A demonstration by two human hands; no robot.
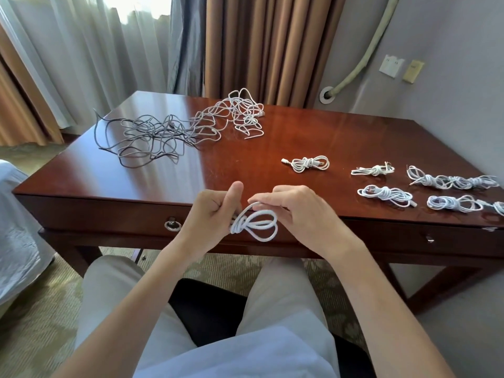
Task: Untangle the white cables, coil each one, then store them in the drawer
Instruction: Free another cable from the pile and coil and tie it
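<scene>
Fingers [218, 211] of both hands — around coiled cable [256, 225]

A white cable [256, 223], partly coiled into loops, is held off the desk, just in front of its near edge. A loose tangle of white cables [177, 132] sprawls over the desk's far left corner. Five tied white coils [310, 163] lie along the right side near the near edge. The drawer [109, 216] under the near edge is closed.
</scene>
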